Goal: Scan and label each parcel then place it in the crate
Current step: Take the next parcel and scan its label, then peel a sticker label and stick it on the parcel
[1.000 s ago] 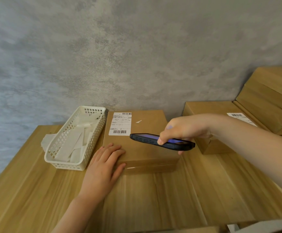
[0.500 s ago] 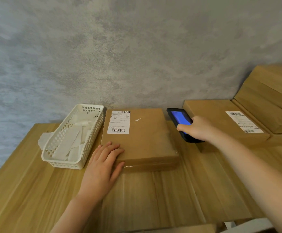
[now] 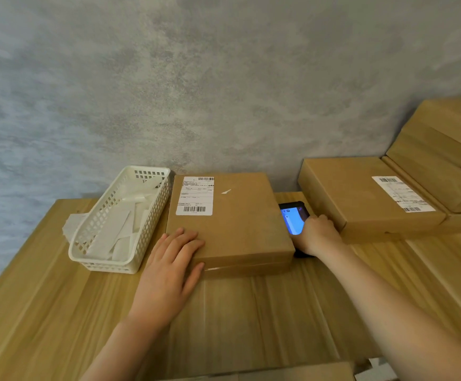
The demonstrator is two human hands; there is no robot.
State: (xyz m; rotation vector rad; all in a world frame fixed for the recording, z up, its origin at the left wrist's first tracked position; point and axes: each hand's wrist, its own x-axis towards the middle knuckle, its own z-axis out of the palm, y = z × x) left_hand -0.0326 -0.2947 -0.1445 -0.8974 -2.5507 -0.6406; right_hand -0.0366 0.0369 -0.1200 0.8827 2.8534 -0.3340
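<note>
Here the left hand [image 3: 171, 259] lies flat and open on the near corner of the flat brown cardboard parcel [image 3: 230, 221] on the wooden table [image 3: 45, 312]; just right, the right hand [image 3: 316, 233] grips a black blue-screened handheld scanner [image 3: 294, 220] beside it.

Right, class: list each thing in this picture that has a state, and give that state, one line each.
Middle parcel: closed, labelled, flat on table.
Right parcel: closed, labelled.
Scanner: screen lit, between the parcels.
Basket: holds white paper strips.
Left hand: flat on the middle parcel's corner.
Right hand: on the scanner.
</note>
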